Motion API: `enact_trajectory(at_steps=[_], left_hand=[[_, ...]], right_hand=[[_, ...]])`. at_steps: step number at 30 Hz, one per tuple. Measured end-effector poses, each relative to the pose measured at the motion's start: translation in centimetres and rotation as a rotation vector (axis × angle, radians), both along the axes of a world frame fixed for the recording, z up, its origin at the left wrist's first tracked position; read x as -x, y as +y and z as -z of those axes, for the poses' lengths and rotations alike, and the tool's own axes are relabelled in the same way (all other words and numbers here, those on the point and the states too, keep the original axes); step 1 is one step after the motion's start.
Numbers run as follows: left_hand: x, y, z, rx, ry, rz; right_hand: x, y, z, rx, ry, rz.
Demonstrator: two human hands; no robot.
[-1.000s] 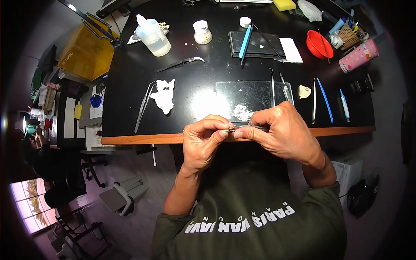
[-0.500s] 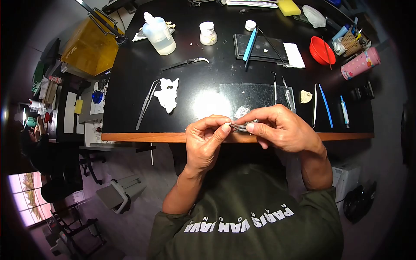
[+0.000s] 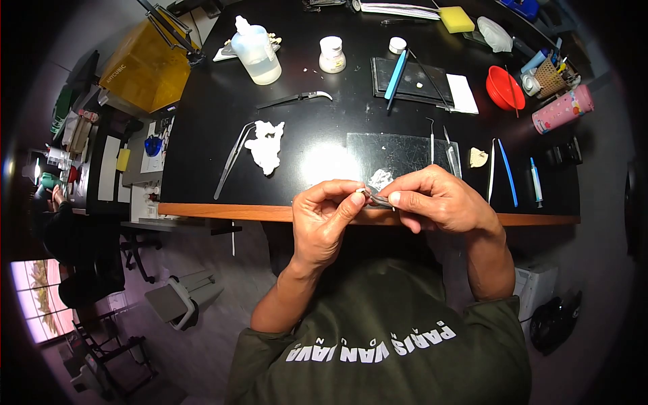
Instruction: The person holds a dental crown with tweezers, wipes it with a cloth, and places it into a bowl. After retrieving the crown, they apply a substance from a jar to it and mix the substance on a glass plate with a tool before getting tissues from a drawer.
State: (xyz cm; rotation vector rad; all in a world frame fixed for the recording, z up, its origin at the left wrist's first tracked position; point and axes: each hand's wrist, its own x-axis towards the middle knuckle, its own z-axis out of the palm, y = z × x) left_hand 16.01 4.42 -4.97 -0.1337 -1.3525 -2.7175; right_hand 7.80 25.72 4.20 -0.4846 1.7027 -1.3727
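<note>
My left hand pinches a small whitish piece between thumb and fingertips, just over the desk's front edge. Closed around a small metal tool, my right hand brings the tool's tip up against or very close to that piece. Fingers hide most of the tool, so its kind is not clear. Behind the hands, a crumpled clear scrap lies on a transparent plate. A hooked probe and a pointed metal instrument rest toward the plate's right side.
On the black desk lie tweezers, white tissue and curved-tip tweezers. Farther back stand a squeeze bottle, a jar and a red bowl. A syringe lies at right. Another person's hand shows far left.
The view has shifted slightly. Both hands stay together at the desk edge; the whitish piece and the metal tool appear turned a little between the fingers.
</note>
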Motion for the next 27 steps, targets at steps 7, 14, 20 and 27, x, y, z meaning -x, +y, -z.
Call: enact_trajectory(at_steps=[7,14,20,27], left_hand=[[-0.1,-0.3,0.2,0.06,0.0,-0.019],[-0.1,-0.3,0.1,0.01,0.021,0.004],[0.0,-0.7,-0.2,0.191,0.059,-0.02],[0.0,-1.0,-0.5,0.31,0.077,-0.042]], right_hand=[[-0.2,-0.2,0.7,0.038,0.051,0.032],[-0.6,-0.6,0.6,-0.014,0.134,0.102],[-0.7,-0.9,-0.1,-0.127,0.262,0.129],[-0.8,-1.0,-0.4,-0.194,0.295,0.13]])
